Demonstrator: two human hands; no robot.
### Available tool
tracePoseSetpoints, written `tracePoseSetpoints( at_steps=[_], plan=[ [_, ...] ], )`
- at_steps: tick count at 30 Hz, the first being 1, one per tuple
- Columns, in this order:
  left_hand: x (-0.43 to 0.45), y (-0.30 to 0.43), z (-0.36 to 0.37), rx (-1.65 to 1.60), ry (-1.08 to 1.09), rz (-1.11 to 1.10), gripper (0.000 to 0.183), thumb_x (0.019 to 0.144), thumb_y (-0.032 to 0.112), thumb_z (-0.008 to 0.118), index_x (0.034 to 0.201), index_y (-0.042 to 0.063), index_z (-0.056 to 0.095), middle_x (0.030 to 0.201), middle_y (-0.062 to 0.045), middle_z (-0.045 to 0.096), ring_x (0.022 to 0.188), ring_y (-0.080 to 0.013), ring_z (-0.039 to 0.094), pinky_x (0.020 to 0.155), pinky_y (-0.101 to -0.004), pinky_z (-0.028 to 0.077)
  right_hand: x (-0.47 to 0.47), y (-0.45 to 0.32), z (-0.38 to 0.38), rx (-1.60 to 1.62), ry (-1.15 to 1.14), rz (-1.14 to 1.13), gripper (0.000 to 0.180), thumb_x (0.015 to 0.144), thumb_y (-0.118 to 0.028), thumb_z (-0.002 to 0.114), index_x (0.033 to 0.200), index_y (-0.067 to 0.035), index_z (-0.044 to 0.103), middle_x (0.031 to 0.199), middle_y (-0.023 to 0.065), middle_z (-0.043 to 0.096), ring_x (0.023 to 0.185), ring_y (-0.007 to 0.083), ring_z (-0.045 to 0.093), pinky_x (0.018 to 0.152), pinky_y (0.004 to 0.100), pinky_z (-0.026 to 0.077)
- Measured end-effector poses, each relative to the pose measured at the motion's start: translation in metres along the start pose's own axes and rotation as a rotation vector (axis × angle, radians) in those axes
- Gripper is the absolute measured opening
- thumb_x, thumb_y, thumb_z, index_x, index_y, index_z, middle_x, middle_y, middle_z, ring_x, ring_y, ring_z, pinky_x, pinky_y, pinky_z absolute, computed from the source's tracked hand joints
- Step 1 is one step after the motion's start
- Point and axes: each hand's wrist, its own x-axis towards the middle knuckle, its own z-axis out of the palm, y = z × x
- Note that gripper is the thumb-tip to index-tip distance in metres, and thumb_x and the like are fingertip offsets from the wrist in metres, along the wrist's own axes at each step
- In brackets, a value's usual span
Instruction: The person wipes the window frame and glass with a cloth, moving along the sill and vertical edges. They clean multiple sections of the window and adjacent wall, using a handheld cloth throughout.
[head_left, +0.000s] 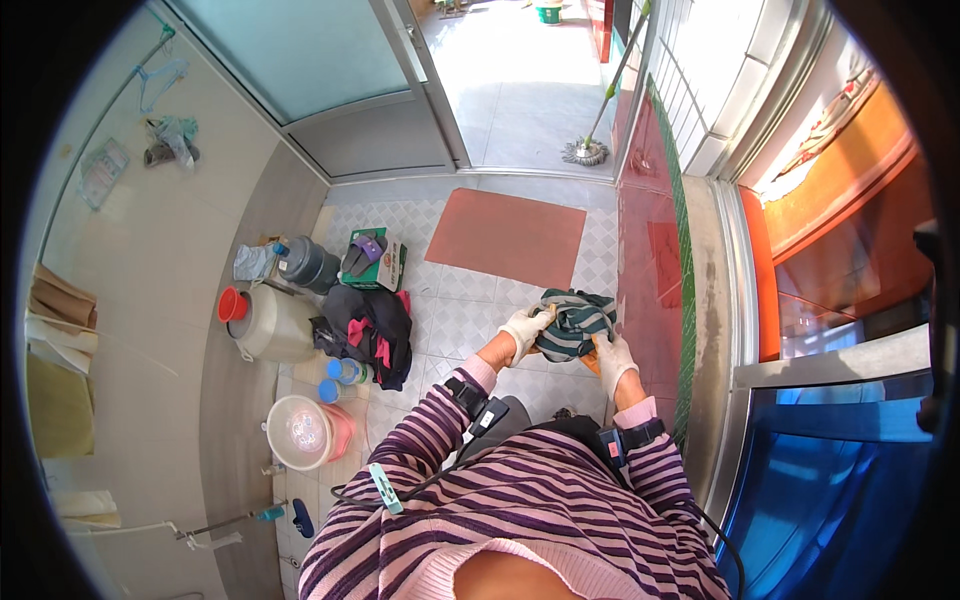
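Note:
A bunched cloth with dark green and grey stripes (576, 324) hangs between my two gloved hands, in front of my body. My left hand (527, 328), in a white glove with a yellowish palm, grips its left side. My right hand (611, 358), gloved alike with an orange palm side, grips its lower right edge. Folds of the cloth hide some fingertips. Black straps with small devices sit around both wrists, over striped sleeves.
A reddish-brown mat (508, 236) lies before the doorway. To the left are a green box (391, 262) with slippers, a water jug (309, 264), a pile of dark clothes (371, 330), a large pale barrel (274, 324) and a pink bucket (341, 435). A mop (586, 152) leans by the doorway.

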Motion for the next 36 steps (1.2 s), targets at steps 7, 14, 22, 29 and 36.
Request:
tracePoseSetpoints(
  at_steps=[7, 14, 22, 29, 36],
  plan=[
    [0.005, 0.045, -0.022, 0.078, 0.012, 0.314, 0.048, 0.103, 0.040, 0.064, 0.133, 0.003, 0.061, 0.112, -0.003, 0.067, 0.094, -0.0124, 0.064, 0.079, -0.0300, 0.056, 0.031, -0.018, 0.013, 0.072, -0.054, -0.145, 0.033, 0.099, -0.003, 0.058, 0.131, -0.009, 0.059, 0.116, 0.0039, 0.067, 0.102, 0.0174, 0.067, 0.085, 0.0307, 0.059],
    [0.041, 0.081, -0.101, -0.064, 0.119, 0.163, 0.061, 0.101, 0.051, 0.064, 0.148, 0.013, 0.053, 0.123, -0.003, 0.066, 0.110, -0.0154, 0.064, 0.092, -0.0354, 0.054, 0.076, -0.045, 0.063, 0.355, -0.193, 0.007, 0.032, 0.106, -0.027, 0.051, 0.131, -0.009, 0.059, 0.127, 0.0091, 0.067, 0.115, 0.0262, 0.066, 0.098, 0.0438, 0.058],
    [0.063, 0.149, -0.198, -0.152, 0.144, 0.278, 0.049, 0.109, 0.043, 0.050, 0.153, 0.022, 0.049, 0.150, -0.004, 0.053, 0.128, -0.0190, 0.055, 0.103, -0.0376, 0.050, 0.132, -0.087, 0.174, 0.614, -0.349, 0.204, 0.045, 0.106, -0.048, 0.045, 0.135, -0.017, 0.059, 0.135, 0.0053, 0.066, 0.122, 0.0272, 0.063, 0.099, 0.0491, 0.054],
    [0.071, 0.191, -0.271, 0.052, 0.037, 0.296, 0.050, 0.104, 0.030, 0.061, 0.150, 0.012, 0.052, 0.144, -0.006, 0.059, 0.125, -0.0162, 0.057, 0.103, -0.0310, 0.048, 0.190, -0.093, 0.259, 0.391, -0.096, 0.246, 0.058, 0.105, -0.061, 0.040, 0.135, -0.014, 0.059, 0.132, 0.0099, 0.068, 0.118, 0.0304, 0.067, 0.095, 0.0511, 0.058],
    [0.088, 0.199, -0.286, 0.216, -0.008, 0.493, 0.054, 0.089, 0.001, 0.073, 0.141, 0.001, 0.058, 0.131, -0.006, 0.065, 0.114, -0.0125, 0.060, 0.099, -0.0278, 0.049, 0.232, -0.096, 0.317, 0.362, -0.247, 0.200, 0.044, 0.111, -0.044, 0.040, 0.134, -0.009, 0.055, 0.128, 0.0137, 0.067, 0.117, 0.0312, 0.067, 0.089, 0.0475, 0.062]
  ],
)
